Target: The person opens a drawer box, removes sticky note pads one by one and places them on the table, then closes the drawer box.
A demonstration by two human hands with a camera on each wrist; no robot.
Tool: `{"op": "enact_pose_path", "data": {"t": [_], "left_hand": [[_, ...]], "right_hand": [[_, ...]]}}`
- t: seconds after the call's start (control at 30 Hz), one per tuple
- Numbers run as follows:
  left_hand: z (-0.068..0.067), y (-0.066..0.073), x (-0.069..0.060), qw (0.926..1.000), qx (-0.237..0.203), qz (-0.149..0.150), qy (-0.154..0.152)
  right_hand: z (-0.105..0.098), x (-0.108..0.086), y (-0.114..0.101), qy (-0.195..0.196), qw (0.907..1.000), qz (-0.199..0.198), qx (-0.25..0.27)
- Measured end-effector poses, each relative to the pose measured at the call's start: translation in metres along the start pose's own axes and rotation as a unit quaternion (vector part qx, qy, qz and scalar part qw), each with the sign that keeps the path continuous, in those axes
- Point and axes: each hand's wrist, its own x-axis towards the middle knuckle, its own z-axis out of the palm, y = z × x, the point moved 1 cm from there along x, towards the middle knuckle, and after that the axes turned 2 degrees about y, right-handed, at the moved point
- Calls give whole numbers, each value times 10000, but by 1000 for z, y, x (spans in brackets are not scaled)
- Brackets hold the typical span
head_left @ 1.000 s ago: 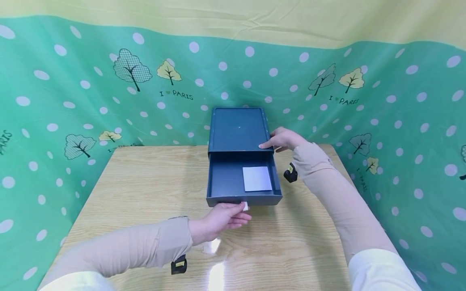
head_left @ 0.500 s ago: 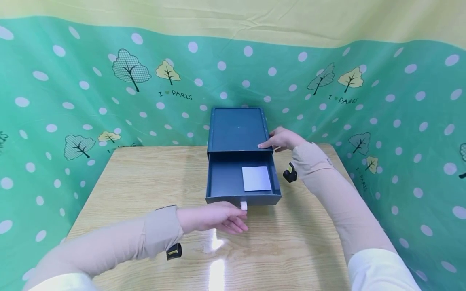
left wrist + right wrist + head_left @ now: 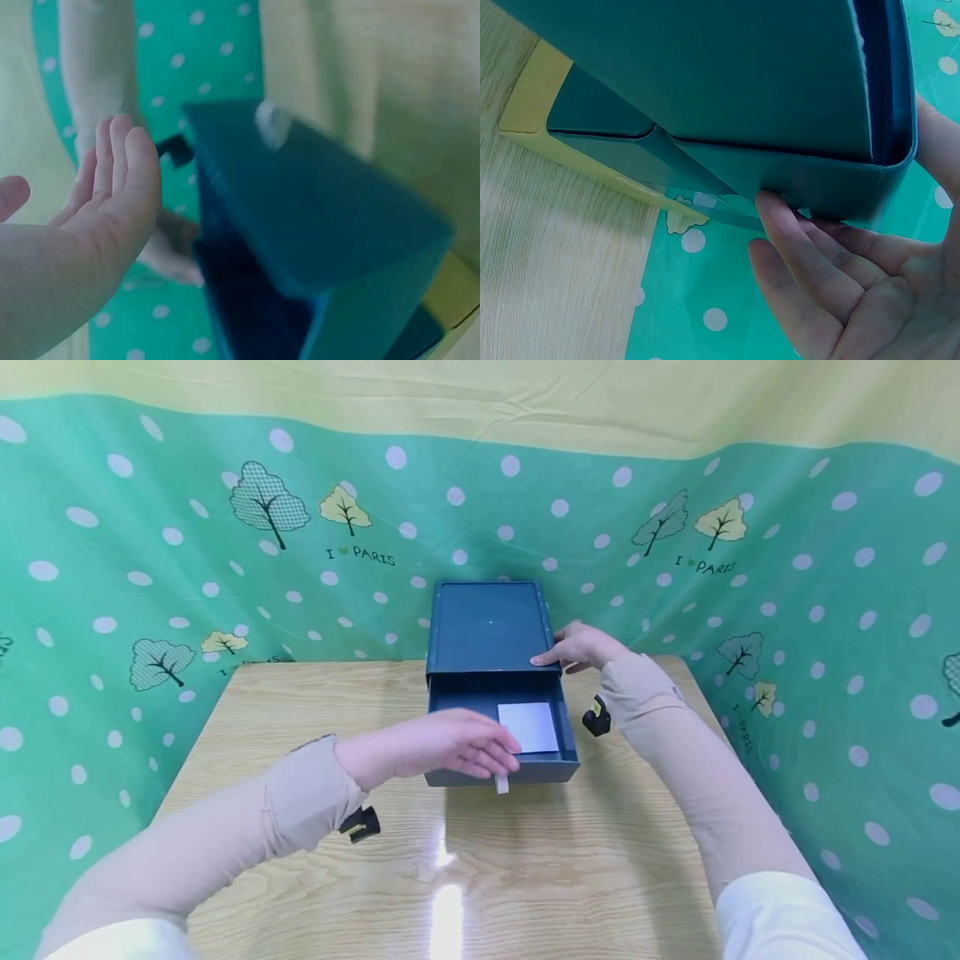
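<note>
A dark blue drawer box (image 3: 491,625) stands at the table's far side, its upper drawer (image 3: 543,772) pulled out towards me. Inside the drawer, at the right, lies a flat white square (image 3: 537,727). A white pull tab (image 3: 502,784) hangs from the drawer's front. My left hand (image 3: 450,742) is over the drawer's front left, fingers loosely extended; in the left wrist view it holds nothing and is clear of the tab (image 3: 273,124). My right hand (image 3: 588,646) grips the box's front right corner, thumb on top, fingers against the side wall (image 3: 817,184).
Both wrist views show a yellow lower tier (image 3: 536,94) beneath, with a dark blue front (image 3: 596,105). The wooden table (image 3: 322,718) meets a green dotted curtain (image 3: 300,577) behind and at the sides. A black wrist camera (image 3: 597,717) hangs by the right cuff.
My left hand has let go of the white tab and risen up and forward over the drawer's front edge. The right hand and the pulled-out drawer stay where they were.
</note>
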Motion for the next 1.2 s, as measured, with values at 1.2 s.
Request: {"op": "enact_pose_path", "data": {"t": [1.2], "left_hand": [[-24, 20, 95, 9499, -196, -2755, 1465]], "right_hand": [[-1, 0, -1, -61, 10000, 47, 21]]}}
